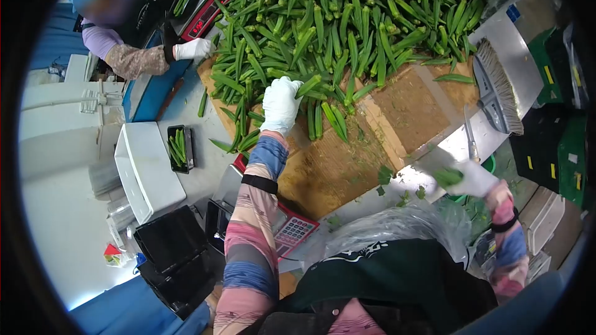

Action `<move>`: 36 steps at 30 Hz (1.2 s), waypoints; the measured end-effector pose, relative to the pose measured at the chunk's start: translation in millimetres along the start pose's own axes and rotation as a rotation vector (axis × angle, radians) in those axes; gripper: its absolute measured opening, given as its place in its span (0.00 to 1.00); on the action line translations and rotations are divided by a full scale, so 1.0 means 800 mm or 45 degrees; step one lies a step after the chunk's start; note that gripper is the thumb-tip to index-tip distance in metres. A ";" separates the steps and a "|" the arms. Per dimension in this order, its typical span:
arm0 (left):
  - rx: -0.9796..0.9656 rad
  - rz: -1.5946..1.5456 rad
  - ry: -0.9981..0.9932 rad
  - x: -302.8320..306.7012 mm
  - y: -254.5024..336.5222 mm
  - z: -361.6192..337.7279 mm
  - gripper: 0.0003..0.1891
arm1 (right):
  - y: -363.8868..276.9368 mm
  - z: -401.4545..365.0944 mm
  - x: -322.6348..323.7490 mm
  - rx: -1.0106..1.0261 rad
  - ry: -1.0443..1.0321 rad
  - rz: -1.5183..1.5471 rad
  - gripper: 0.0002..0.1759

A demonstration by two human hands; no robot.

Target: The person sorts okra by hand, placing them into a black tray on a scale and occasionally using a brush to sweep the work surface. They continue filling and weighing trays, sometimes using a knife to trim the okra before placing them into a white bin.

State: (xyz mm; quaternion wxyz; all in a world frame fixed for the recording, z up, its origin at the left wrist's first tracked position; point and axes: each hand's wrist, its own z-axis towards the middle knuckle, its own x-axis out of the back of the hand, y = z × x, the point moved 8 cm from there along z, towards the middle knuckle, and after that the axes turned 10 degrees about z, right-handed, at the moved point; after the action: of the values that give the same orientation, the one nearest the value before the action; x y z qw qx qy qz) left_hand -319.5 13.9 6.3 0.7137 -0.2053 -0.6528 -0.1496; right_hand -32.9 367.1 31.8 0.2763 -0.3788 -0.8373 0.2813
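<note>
A big heap of green okra pods (323, 25) is piled on flattened cardboard (335, 174). At its near edge my left hand (280, 105), in a white glove, is closed, with an okra pod (308, 85) sticking out past the fingers. My right hand (477, 178), also white-gloved, is blurred by motion near the right table edge. Its fingers hold a smeared green piece (448, 177) whose kind I cannot make out. Leaf scraps (385, 175) lie on the table to the left of that hand.
A brush (495, 96) and a knife (470, 133) lie at the right. Nearer me are a red scale (297, 231) and black trays (171, 239). A small tray of okra (180, 149) sits left. A co-worker (118, 25) handles okra beside another scale (202, 18). Green crates (549, 161) stand right.
</note>
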 end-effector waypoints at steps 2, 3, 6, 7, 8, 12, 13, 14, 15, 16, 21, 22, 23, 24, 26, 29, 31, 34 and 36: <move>-0.032 -0.005 0.045 0.006 -0.002 -0.008 0.17 | 0.063 -0.048 0.001 -0.146 -0.011 -0.163 0.23; -0.020 -0.003 0.050 0.010 -0.002 -0.012 0.16 | 0.090 -0.069 0.003 -0.327 -0.055 -0.328 0.24; 0.327 -0.440 0.157 0.027 -0.010 -0.039 0.14 | 0.125 -0.087 0.031 -0.225 0.339 -0.389 0.24; 0.483 -0.657 0.198 0.032 -0.009 -0.055 0.13 | 0.103 -0.085 0.033 -0.292 0.338 0.157 0.24; 0.683 -0.930 0.147 0.049 0.005 -0.069 0.12 | 0.070 -0.078 0.037 -0.254 0.353 0.512 0.21; 0.275 -1.392 -0.333 0.096 0.167 -0.108 0.18 | -0.021 -0.039 0.110 0.197 0.722 0.642 0.13; 0.096 -1.454 -0.557 0.108 0.214 -0.121 0.20 | -0.037 -0.023 0.127 0.186 0.723 0.559 0.11; -0.084 -1.507 -0.780 0.115 0.252 -0.137 0.21 | -0.057 -0.004 0.135 0.254 0.697 0.584 0.12; -0.101 -1.581 -0.715 0.119 0.261 -0.142 0.22 | -0.089 0.011 0.136 0.302 0.646 0.496 0.13; -0.119 -1.654 -0.653 0.122 0.264 -0.145 0.22 | -0.121 0.025 0.130 0.346 0.593 0.410 0.13; 0.836 -1.279 -0.064 0.028 0.091 -0.128 0.08 | -0.144 0.157 0.052 0.417 0.388 0.184 0.16; 0.945 -1.199 -0.028 0.029 0.067 -0.126 0.10 | -0.150 0.184 0.039 0.521 0.516 -0.005 0.17; 0.968 -1.231 0.045 0.000 0.049 -0.128 0.10 | -0.162 0.206 0.027 0.486 0.656 -0.127 0.16; 0.951 -1.086 0.043 -0.022 0.038 -0.128 0.12 | -0.172 0.225 0.017 0.446 0.794 -0.248 0.16; 0.806 -0.736 -0.039 -0.040 0.040 -0.121 0.15 | -0.193 0.265 -0.006 0.849 0.899 -0.479 0.16; 0.828 -0.706 -0.146 -0.050 0.040 -0.123 0.19 | -0.198 0.300 -0.014 0.855 0.860 -0.776 0.16; 0.889 -0.754 -0.199 -0.038 0.034 -0.134 0.21 | -0.201 0.293 -0.004 0.875 0.803 -0.812 0.16; 0.926 -1.367 -0.105 -0.039 0.015 -0.162 0.25 | -0.183 0.289 0.013 0.882 0.758 -0.704 0.18; 1.058 -2.116 -0.259 -0.044 0.022 -0.182 0.21 | -0.183 0.292 0.009 0.949 0.754 -0.662 0.19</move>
State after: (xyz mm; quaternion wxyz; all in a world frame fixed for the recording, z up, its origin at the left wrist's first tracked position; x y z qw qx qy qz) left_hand -187.7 -44.1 -39.9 0.3334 0.5871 -0.6506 -0.3478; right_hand -264.7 230.4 -27.6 0.6766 -0.0987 -0.6332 0.3626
